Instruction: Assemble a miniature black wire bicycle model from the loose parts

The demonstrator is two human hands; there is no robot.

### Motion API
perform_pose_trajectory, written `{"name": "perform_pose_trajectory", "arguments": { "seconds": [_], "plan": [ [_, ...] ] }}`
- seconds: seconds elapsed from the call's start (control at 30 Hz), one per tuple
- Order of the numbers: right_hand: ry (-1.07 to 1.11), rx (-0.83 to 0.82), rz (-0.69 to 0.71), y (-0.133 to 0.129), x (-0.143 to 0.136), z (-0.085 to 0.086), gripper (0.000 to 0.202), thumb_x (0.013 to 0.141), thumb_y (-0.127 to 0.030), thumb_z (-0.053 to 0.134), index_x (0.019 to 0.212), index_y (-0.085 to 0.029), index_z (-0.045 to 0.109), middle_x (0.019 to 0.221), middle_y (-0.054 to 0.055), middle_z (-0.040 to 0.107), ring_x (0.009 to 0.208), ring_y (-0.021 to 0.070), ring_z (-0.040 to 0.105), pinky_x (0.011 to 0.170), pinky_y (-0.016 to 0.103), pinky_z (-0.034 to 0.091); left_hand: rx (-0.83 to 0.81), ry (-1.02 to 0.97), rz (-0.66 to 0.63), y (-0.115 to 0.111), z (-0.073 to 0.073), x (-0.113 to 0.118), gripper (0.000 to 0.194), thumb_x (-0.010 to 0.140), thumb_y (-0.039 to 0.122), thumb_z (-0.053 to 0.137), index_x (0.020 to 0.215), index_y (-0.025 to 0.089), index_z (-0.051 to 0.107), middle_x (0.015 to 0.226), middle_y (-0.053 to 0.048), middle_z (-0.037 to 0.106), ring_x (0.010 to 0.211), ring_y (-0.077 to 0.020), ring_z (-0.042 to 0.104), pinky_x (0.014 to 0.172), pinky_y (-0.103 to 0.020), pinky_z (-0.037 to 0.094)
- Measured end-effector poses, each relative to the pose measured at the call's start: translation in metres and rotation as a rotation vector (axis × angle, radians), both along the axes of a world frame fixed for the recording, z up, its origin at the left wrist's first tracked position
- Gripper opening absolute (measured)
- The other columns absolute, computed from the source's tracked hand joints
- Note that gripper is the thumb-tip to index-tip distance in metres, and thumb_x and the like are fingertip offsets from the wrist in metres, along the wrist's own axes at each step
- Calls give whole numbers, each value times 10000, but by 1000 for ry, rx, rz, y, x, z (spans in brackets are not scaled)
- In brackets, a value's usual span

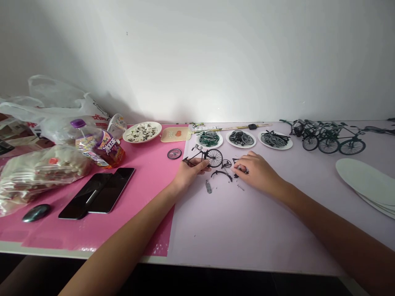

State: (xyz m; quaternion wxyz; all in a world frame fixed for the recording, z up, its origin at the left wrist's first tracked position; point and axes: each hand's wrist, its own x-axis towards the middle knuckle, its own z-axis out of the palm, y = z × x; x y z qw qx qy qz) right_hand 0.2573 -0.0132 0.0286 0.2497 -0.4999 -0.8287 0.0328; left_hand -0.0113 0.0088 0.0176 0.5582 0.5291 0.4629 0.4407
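Model bicycle [204,155] is pinched in the left hand [191,170] near the table's [216,230] middle. Rightward lies a curved black part [222,172], then the right hand [254,167], pinching what looks like a dark piece [235,160], partly hidden.

Soft light brightens the wall [216,70] centrally, fades leftward into shadow and glints on the pink sheet [145,201].

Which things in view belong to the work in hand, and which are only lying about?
Seem to belong: black model bicycle in the left hand; loose wheel; curved black part; grey parts on plate.
Seem just lying about: two phones; dark oval object; drink bottle.
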Motion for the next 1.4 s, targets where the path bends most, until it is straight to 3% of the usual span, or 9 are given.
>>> {"name": "perform_pose_trajectory", "arguments": {
  "seconds": [0.17,0.5,0.63,0.9,1.13,1.27,1.4],
  "plan": [
    [-20,-7,-35,0,3,1,297,1017,-275,552,725,-238,585,712,59,646,807,267,557,702,384,442,-11,-18,10,0,1,0,480,709,588,916,813,163,716,861,-86,786,894,-251,766,827,-356,547],
    [29,-7,8,5,-1,-14,221,975,-295,658,764,-247,702,725,59,675,868,284,595,732,385,465,0,-8,-14,-1,5,0,483,713,590,911,756,163,690,814,-88,767,804,-224,736,809,-361,558],
    [40,11,-12,10,0,-23,256,981,-275,642,728,-246,666,699,54,643,833,277,580,714,380,464,0,-25,-16,-2,5,1,459,708,557,915,752,162,685,796,-66,743,803,-219,731,788,-351,554],
    [45,34,2,12,-1,-28,248,1075,-278,485,861,-243,603,914,95,690,920,292,585,807,429,489,12,-30,1,-1,4,2,447,697,549,913,776,160,709,791,-62,731,778,-215,720,763,-351,546],
    [100,72,3,5,-6,-22,220,1011,-138,429,828,-247,482,854,72,623,858,257,567,743,379,452,35,-27,-20,-2,4,4,496,668,583,925,774,154,699,800,-35,675,750,-200,708,719,-332,530],
    [275,-15,3,-8,-18,-13,199,1037,-230,432,842,-243,470,860,56,620,802,222,577,714,346,458,43,-35,-44,-4,5,6,524,654,598,937,764,155,681,787,-25,654,714,-191,699,690,-329,525],
    [451,-244,-20,-23,-33,-6,245,1080,-388,430,899,-246,515,749,3,595,629,172,532,603,302,434,57,-44,-76,-5,4,7,536,676,618,927,785,152,686,789,-34,666,704,-183,687,683,-336,539]
  ]
}}
